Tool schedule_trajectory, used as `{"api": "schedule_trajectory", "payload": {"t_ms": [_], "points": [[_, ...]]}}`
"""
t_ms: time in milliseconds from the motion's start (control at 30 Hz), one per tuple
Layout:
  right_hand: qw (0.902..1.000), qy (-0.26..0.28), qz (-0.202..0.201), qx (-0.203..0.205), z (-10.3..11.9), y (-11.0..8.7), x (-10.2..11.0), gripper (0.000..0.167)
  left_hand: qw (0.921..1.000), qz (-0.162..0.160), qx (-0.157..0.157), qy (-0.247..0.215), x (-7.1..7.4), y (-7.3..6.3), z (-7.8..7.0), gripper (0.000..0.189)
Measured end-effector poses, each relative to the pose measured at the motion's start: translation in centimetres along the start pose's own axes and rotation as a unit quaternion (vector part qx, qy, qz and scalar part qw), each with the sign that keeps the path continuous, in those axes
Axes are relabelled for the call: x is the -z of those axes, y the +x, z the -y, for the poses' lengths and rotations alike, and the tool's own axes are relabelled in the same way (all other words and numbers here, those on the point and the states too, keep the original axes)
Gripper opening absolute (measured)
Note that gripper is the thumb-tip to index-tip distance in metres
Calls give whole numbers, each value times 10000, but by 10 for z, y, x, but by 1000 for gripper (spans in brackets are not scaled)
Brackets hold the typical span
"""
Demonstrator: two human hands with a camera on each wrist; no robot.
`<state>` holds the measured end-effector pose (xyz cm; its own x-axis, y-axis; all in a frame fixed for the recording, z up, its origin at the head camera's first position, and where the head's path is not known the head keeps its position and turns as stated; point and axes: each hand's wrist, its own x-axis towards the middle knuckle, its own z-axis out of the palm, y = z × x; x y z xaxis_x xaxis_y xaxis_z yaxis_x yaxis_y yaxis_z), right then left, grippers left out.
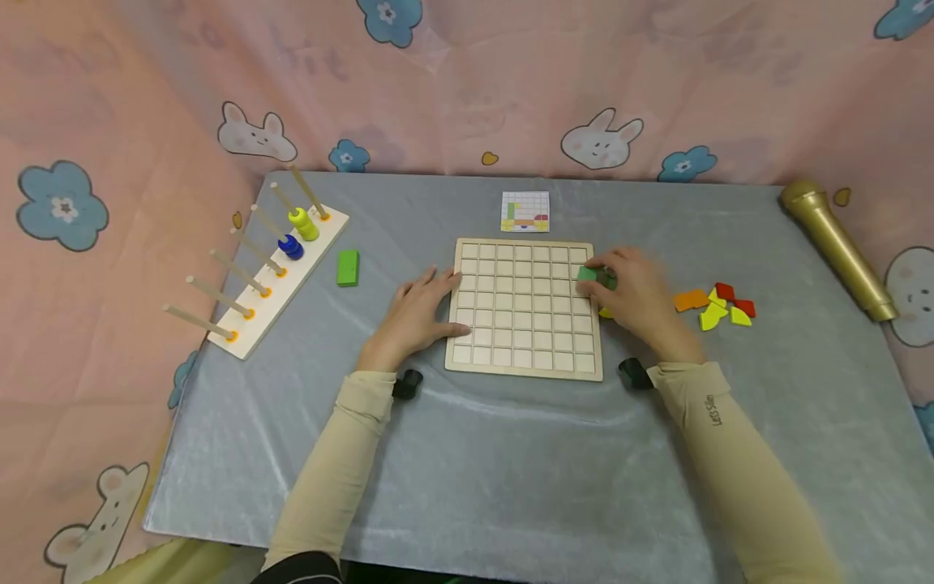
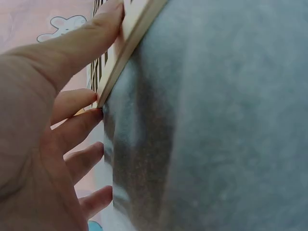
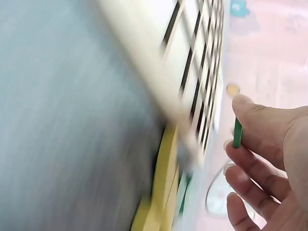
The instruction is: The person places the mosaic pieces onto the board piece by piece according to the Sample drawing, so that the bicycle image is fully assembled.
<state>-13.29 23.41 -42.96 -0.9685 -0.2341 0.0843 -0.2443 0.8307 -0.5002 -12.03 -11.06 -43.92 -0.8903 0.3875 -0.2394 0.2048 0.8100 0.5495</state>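
A square wooden grid board (image 1: 524,308) lies on the grey-covered table. At its left side is my left hand (image 1: 414,320), fingers spread, the thumb (image 2: 91,36) resting over the rim and fingertips touching the edge. My right hand (image 1: 636,292) is over the board's right edge. It pinches a thin green tile (image 3: 237,134) between thumb and forefinger, held above the board. Beside that edge lie yellow pieces (image 3: 166,168), partly covered by the right hand in the head view. A small grid card (image 1: 524,212) with a coloured pattern lies behind the board.
Orange (image 1: 691,300), red and yellow pieces lie in a loose group on the right. A gold microphone-shaped object (image 1: 839,251) rests at the far right. A white peg stand (image 1: 273,296) with blue and yellow rings stands left, near a green block (image 1: 348,268).
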Motion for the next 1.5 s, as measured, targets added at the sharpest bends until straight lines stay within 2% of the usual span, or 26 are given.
{"api": "schedule_trajectory", "payload": {"t_ms": [133,233,400,600,833,1000,1500], "points": [[9987,397,-69,322,17,11,-16,30,10000,14,9,75,-2,-2,0,95],[9975,582,109,379,32,19,-27,29,9999,7,9,116,-4,-3,-1,95],[9950,735,467,485,54,31,-41,30,9999,-6,31,125,-6,-3,-2,94],[9921,772,560,813,70,44,-59,28,9998,33,60,177,-5,-2,-1,93],[9912,778,705,804,79,49,-70,29,9999,51,71,139,-5,-2,1,92],[9923,663,639,833,81,51,-74,30,9999,10,54,139,-5,-1,2,92],[9934,450,752,740,89,55,-75,31,9998,35,114,160,-4,-2,2,92]]}}
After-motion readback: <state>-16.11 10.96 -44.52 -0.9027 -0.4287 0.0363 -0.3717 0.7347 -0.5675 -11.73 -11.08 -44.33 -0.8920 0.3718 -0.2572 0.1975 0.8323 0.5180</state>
